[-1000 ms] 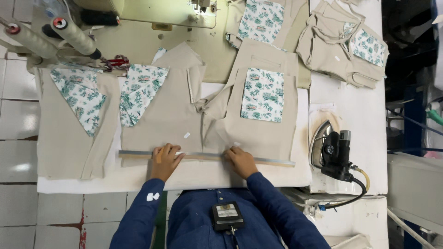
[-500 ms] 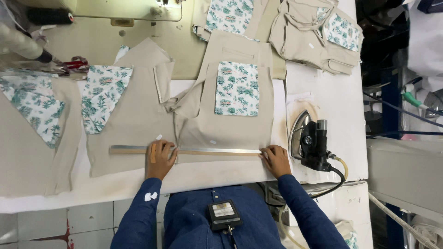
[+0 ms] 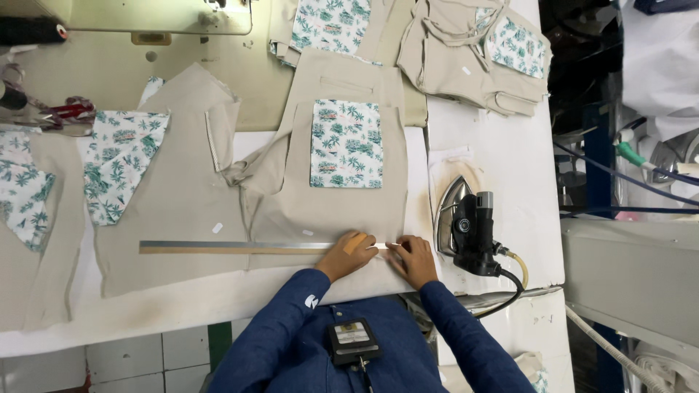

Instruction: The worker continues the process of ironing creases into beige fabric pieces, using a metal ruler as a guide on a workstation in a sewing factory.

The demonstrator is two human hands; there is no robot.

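Ruler (image 3: 247, 247) lies left-right across beige fabric (image 3: 328, 211); left hand (image 3: 351, 252), right hand (image 3: 412, 256) press flat at its right end.

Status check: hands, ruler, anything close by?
Left hand and right hand flat, side by side, on the right end of the long metal ruler. Ruler lies across the beige fabric panel. Black steam iron just right of them.

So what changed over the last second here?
The left hand slid right along the metal ruler and now lies close to the right hand at its right end. Ruler, beige garment and iron kept their places; both hands press flat, gripping nothing.
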